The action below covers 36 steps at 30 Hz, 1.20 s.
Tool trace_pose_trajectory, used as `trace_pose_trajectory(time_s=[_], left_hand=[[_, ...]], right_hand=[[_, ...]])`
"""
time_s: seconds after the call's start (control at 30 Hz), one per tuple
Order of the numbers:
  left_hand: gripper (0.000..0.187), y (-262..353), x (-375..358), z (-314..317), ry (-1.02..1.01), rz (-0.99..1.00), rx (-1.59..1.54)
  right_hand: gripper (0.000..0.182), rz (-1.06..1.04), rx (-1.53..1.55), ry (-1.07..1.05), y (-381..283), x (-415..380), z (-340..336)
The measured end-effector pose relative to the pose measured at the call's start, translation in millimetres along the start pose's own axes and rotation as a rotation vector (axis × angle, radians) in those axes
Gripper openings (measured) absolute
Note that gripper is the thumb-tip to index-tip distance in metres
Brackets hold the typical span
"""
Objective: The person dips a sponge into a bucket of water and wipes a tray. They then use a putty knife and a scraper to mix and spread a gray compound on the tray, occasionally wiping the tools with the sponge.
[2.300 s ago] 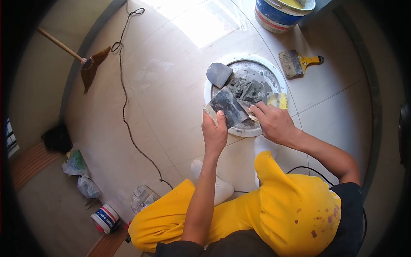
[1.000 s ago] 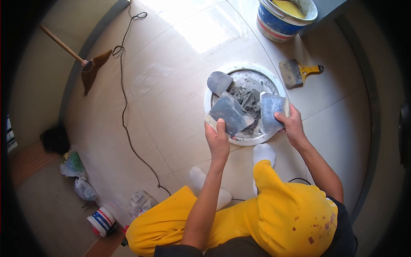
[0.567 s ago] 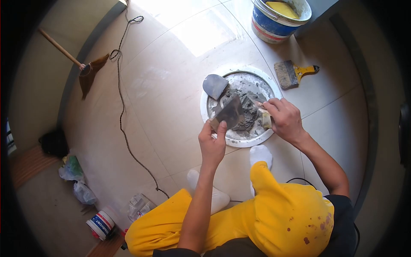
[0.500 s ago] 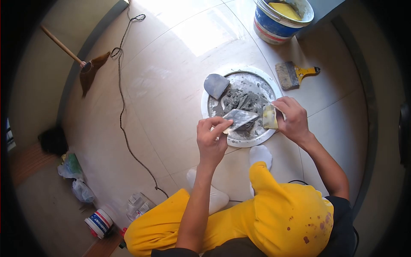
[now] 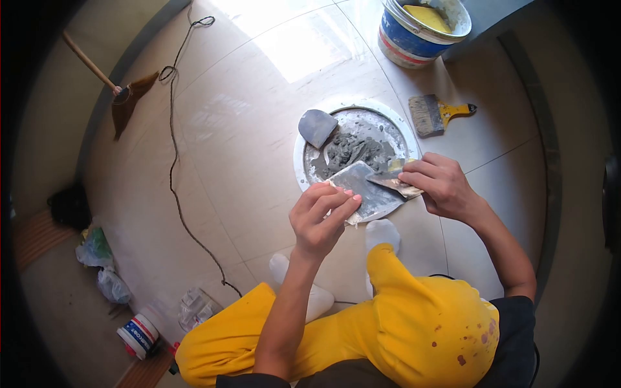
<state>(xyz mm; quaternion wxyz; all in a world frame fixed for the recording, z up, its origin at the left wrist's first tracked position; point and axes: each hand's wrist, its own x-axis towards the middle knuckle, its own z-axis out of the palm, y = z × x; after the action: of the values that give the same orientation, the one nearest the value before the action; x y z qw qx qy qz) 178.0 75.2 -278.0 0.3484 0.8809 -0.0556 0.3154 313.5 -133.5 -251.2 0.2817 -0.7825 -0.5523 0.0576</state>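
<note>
Left hand [image 5: 320,216] is closed in a pinch on the pale near edge of a flat, square-cornered plate [image 5: 365,194], its grey face smeared and dull. Right hand [image 5: 443,184], fingers curled tight, grips a thin scraper [image 5: 394,183], whose dark blade lies over the plate's right part; whether they touch is unclear. Nearest the body spread yellow trousers [image 5: 427,323], soft cloth with reddish spots, and white socks [image 5: 383,234] on smooth, glossy floor tiles [image 5: 239,149]. Past the plate, a round tray [image 5: 299,155] with a broad white rim holds rough, lumpy grey paste [image 5: 356,150]. At the tray's upper-left rim rests a round-ended grey blade [image 5: 317,127], partly overhanging. Right of the tray, apart from it, lies a wide brush [image 5: 427,116] with caked bristles and a yellow handle. Farther off stands a round bucket [image 5: 407,39] containing something yellow. Open tile stretches left from the tray to a twisted dark cord [image 5: 173,161], with a broom [image 5: 129,100] beyond.
</note>
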Motion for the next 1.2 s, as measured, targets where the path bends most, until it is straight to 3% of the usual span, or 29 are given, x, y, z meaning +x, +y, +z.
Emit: trace_pose_trajectory(time_s=[0.07, 0.13, 0.27, 0.33, 0.4, 0.43, 0.47, 0.6, 0.67, 0.7, 0.8, 0.87, 0.93, 1.03, 1.2], left_hand=[[0.034, 2.8, -0.2, -0.1, -0.005, -0.028, -0.021], [0.040, 6.9, 4.7, -5.3, -0.101, -0.066, 0.372], [0.052, -12.1, -7.6, -13.5, -0.271, -0.179, 0.371], [0.053, -19.9, -15.5, -13.0, -0.250, -0.274, 0.295], [0.045, -24.2, -21.4, -9.5, -0.183, -0.426, 0.154], [0.042, -19.1, -16.8, -9.8, -0.180, -0.678, -0.011], [0.039, -18.4, -12.8, -12.0, -0.230, -0.803, -0.070], [0.036, -21.8, -9.8, -13.5, -0.147, -0.744, -0.176], [0.028, -17.5, -2.4, -11.4, -0.110, -0.919, -0.145], [0.028, -22.9, -7.4, -6.7, -0.111, -0.908, -0.146], [0.035, -30.1, -17.5, 2.5, 0.032, -0.826, -0.125], [0.052, -21.1, -11.2, -0.6, 0.245, -1.118, -0.394], [0.067, -17.7, -1.4, -2.4, 0.284, -1.142, -0.550], [0.023, -28.1, -13.4, 4.1, 0.227, -1.197, -0.708], [0.027, -18.2, -26.6, 25.7, 0.237, -1.179, -0.711]], right_hand=[[0.027, 0.052, -0.068, 0.032, 10.2, 3.2, 10.6], [0.027, 0.114, -0.067, 0.085, 15.8, 3.4, 15.1], [0.026, 0.278, -0.008, 0.226, 20.4, 2.5, 10.1], [0.024, 0.286, -0.037, 0.284, 23.2, 2.8, 7.3], [0.020, 0.329, 0.030, 0.311, 20.5, 4.1, 5.7], [0.017, 0.331, 0.049, 0.324, 18.6, 5.3, 5.5], [0.015, 0.343, 0.071, 0.334, 16.6, 5.2, 6.3], [0.011, 0.363, 0.133, 0.377, 5.1, 7.5, 15.3], [0.010, 0.360, 0.192, 0.369, -1.8, 9.6, 20.4], [0.010, 0.356, 0.186, 0.358, -8.7, 12.5, 19.4], [0.012, 0.351, 0.162, 0.328, -12.7, 10.5, 27.3], [0.018, 0.341, 0.104, 0.295, -20.3, 8.6, 29.1], [0.027, 0.317, 0.044, 0.291, -24.9, 7.4, 37.1], [0.038, 0.334, 0.009, 0.208, -40.7, 9.3, 44.7], [0.035, 0.295, -0.155, 0.123, -60.9, 9.3, 74.6]])
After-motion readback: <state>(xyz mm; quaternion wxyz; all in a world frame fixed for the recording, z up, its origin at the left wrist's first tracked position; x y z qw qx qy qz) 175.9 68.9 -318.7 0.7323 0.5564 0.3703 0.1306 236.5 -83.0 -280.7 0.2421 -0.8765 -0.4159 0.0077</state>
